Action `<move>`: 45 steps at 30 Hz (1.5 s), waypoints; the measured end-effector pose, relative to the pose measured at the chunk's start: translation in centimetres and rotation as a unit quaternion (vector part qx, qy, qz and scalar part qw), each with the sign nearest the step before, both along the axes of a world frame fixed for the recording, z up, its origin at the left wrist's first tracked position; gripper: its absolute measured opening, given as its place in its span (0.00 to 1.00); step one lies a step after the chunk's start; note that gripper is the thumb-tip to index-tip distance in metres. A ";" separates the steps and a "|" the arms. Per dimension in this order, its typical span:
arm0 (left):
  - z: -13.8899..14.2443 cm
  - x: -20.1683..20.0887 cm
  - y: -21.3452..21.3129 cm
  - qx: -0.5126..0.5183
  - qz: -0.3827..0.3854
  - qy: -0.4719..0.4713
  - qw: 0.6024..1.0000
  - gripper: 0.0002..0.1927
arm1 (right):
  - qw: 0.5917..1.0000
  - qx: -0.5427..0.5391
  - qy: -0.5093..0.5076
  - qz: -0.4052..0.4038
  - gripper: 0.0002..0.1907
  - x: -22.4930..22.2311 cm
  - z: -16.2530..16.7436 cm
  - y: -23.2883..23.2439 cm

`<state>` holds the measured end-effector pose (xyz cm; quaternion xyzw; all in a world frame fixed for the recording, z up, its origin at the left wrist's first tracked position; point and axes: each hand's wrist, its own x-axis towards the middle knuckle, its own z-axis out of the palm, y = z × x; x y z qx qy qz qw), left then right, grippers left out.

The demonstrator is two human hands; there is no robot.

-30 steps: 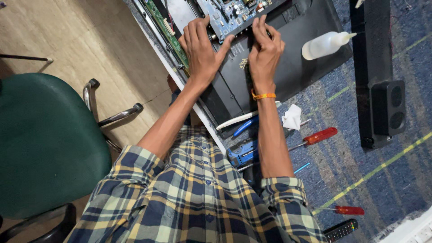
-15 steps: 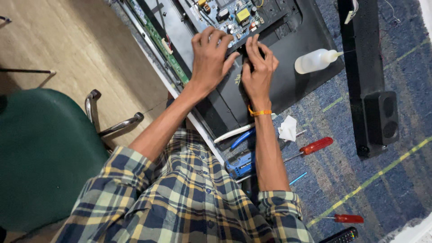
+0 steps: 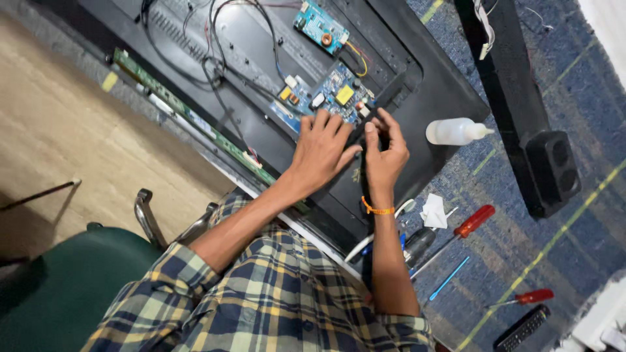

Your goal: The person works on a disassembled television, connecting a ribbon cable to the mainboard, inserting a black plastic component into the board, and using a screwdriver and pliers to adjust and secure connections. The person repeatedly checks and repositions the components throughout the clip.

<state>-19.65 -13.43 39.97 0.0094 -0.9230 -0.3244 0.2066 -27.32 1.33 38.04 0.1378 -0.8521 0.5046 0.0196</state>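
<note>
An opened flat television (image 3: 430, 85) lies back-up on the blue carpet, its black rear panel bare. A blue circuit board (image 3: 329, 98) sits in the middle with wires running from it, and a smaller blue board (image 3: 321, 26) lies further up. My left hand (image 3: 321, 151) rests flat, fingers spread, on the lower edge of the middle board. My right hand (image 3: 386, 151), with an orange band on the wrist, is beside it, its fingers curled onto a dark part at the board's edge. What the right fingers grip is hidden.
A white squeeze bottle (image 3: 456, 132) lies on the panel's right side. A long black speaker bar (image 3: 521, 111) lies further right. Red-handled screwdrivers (image 3: 473, 221) (image 3: 531, 297), crumpled paper (image 3: 432, 212), a remote (image 3: 521, 329) and a green chair (image 3: 59, 287) are around me.
The view has shifted up the panel, bringing more of the boards and wires into sight. Both hands stay together at the middle board's lower edge, the right fingers now curled.
</note>
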 end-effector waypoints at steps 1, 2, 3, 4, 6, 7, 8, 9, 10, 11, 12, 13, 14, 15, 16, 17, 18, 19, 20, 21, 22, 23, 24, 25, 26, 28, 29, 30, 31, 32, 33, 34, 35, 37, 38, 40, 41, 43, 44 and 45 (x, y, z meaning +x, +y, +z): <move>0.4 0.1 -1.6 0.007 -0.008 0.015 1.000 0.19 | 0.999 0.000 -0.024 -0.022 0.22 0.2 0.2 -1.3; 0.8 0.2 -3.3 0.014 -0.015 0.029 0.999 0.17 | 0.998 0.004 -0.037 -0.042 0.22 0.3 0.5 -2.5; 1.0 0.1 -5.2 0.018 -0.024 0.044 0.999 0.15 | 0.997 0.005 -0.050 -0.063 0.22 0.5 0.7 -3.7; 1.3 0.0 -7.2 0.032 -0.032 0.043 0.998 0.13 | 0.994 0.008 -0.063 -0.084 0.22 0.7 0.9 -4.6; 1.5 -0.6 -11.0 0.063 -0.045 0.044 0.996 0.10 | 0.994 -0.003 -0.069 -0.090 0.19 1.1 1.2 -6.0; 1.5 -0.9 -12.8 0.057 -0.043 0.035 0.997 0.10 | 0.993 -0.007 -0.072 -0.092 0.18 1.3 1.2 -6.5; 1.5 -1.1 -14.5 0.050 -0.041 0.024 0.998 0.10 | 0.992 -0.008 -0.080 -0.098 0.17 1.5 1.3 -7.0; 1.4 -1.3 -16.1 0.044 -0.039 0.014 0.998 0.09 | 0.991 -0.008 -0.089 -0.104 0.17 1.8 1.3 -7.4; 1.3 -1.5 -17.5 0.039 -0.038 0.016 0.998 0.10 | 0.989 -0.010 -0.099 -0.109 0.17 2.0 1.4 -7.8; 1.2 -1.7 -18.8 0.033 -0.035 0.018 0.999 0.11 | 0.986 -0.014 -0.117 -0.119 0.17 2.1 1.4 -8.2; 1.2 -1.7 -20.1 0.027 -0.033 0.019 0.999 0.12 | 0.982 -0.018 -0.135 -0.128 0.18 2.3 1.4 -8.6; 1.2 -1.6 -21.2 0.020 -0.035 0.010 0.999 0.13 | 0.978 -0.022 -0.154 -0.137 0.18 2.6 1.5 -9.1; 1.2 -1.5 -22.3 0.013 -0.037 0.000 0.999 0.14 | 0.980 -0.014 -0.148 -0.132 0.18 3.0 1.6 -9.6; 1.2 -1.6 -23.3 0.004 -0.038 -0.007 0.999 0.15 | 0.982 -0.008 -0.140 -0.126 0.17 3.3 1.7 -10.0; 1.3 -1.6 -24.1 0.006 -0.044 -0.022 0.999 0.16 | 0.984 -0.002 -0.133 -0.120 0.16 3.6 1.9 -10.5; 1.5 -1.6 -24.8 0.007 -0.049 -0.037 0.998 0.18 | 0.979 -0.016 -0.153 -0.132 0.17 3.7 2.0 -11.0; 1.6 -1.8 -25.3 0.009 -0.054 -0.051 0.997 0.19 | 0.974 -0.030 -0.173 -0.143 0.17 3.8 2.1 -11.6; 1.7 -2.1 -25.6 -0.001 -0.060 -0.056 0.997 0.20 | 0.968 -0.044 -0.192 -0.153 0.17 3.7 2.2 -12.1; 1.8 -2.4 -25.7 -0.011 -0.065 -0.062 0.996 0.21 | 0.967 -0.047 -0.194 -0.155 0.17 3.6 2.4 -12.5; 1.8 -2.7 -25.6 -0.021 -0.070 -0.068 0.995 0.21 | 0.966 -0.050 -0.197 -0.157 0.17 3.5 2.6 -12.9; 1.8 -3.0 -25.4 -0.018 -0.071 -0.079 0.994 0.20 | 0.965 -0.054 -0.199 -0.160 0.16 3.5 2.8 -13.2; 1.7 -3.5 -25.1 -0.015 -0.073 -0.089 0.993 0.19 | 0.964 -0.058 -0.202 -0.161 0.16 3.4 3.0 -13.5; 1.6 -3.9 -25.0 -0.013 -0.075 -0.097 0.992 0.19 | 0.963 -0.062 -0.204 -0.162 0.16 3.2 3.2 -13.8; 1.5 -4.2 -25.2 -0.004 -0.069 -0.103 0.992 0.17 | 0.963 -0.065 -0.206 -0.163 0.15 3.2 3.5 -14.0; 1.4 -4.5 -25.2 0.007 -0.065 -0.110 0.992 0.15 | 0.971 -0.032 -0.178 -0.157 0.16 3.2 3.7 -14.1; 1.3 -5.2 -25.4 0.025 -0.059 -0.111 0.992 0.12 | 0.983 0.032 -0.118 -0.140 0.16 3.1 3.8 -14.5; 1.3 -5.2 -25.4 0.036 -0.059 -0.111 0.991 0.11 | 0.979 0.025 -0.129 -0.153 0.16 3.1 3.7 -14.6; 1.4 -5.3 -25.5 0.045 -0.061 -0.111 0.991 0.10 | 0.976 0.017 -0.141 -0.167 0.15 3.0 3.6 -14.7; 1.4 -5.6 -25.6 0.041 -0.062 -0.117 0.990 0.10 | 0.972 0.008 -0.150 -0.179 0.14 2.8 3.5 -14.7; 1.5 -5.9 -25.6 0.038 -0.063 -0.124 0.989 0.10 | 0.971 0.010 -0.152 -0.186 0.14 2.8 3.3 -14.7; 1.6 -6.2 -25.6 0.035 -0.065 -0.132 0.989 0.10 | 0.969 0.011 -0.154 -0.193 0.14 2.7 3.2 -14.7; 1.7 -6.6 -25.5 0.006 -0.066 -0.126 0.990 0.11 | 0.968 0.012 -0.155 -0.199 0.13 2.5 3.0 -14.6; 1.8 -7.1 -25.4 -0.024 -0.066 -0.119 0.990 0.12 | 0.969 0.008 -0.152 -0.195 0.13 2.3 2.8 -14.5; 2.0 -8.1 -24.6 -0.037 -0.088 -0.084 0.992 0.11 | 0.971 -0.001 -0.148 -0.189 0.13 2.1 2.5 -14.1; 2.0 -8.9 -24.1 -0.022 -0.109 -0.054 0.992 0.09 | 0.970 -0.008 -0.158 -0.187 0.12 1.8 2.4 -14.0; 1.6 -10.8 -22.6 0.019 -0.183 0.001 0.983 0.07 | 0.967 -0.020 -0.181 -0.179 0.10 1.6 2.4 -13.8; 1.3 -12.0 -21.7 0.043 -0.236 0.026 0.971 0.08 | 0.964 -0.041 -0.199 -0.172 0.10 1.5 2.4 -13.7; 0.7 -14.2 -19.7 -0.001 -0.258 0.042 0.965 0.15 | 0.956 -0.086 -0.232 -0.155 0.09 0.9 2.7 -13.5; 0.4 -15.0 -18.7 -0.022 -0.269 0.051 0.962 0.18 | 0.960 -0.067 -0.213 -0.166 0.07 0.5 2.9 -13.5; 0.1 -15.8 -18.1 -0.054 -0.269 0.041 0.961 0.16 | 0.964 -0.049 -0.192 -0.178 0.06 0.0 3.3 -13.5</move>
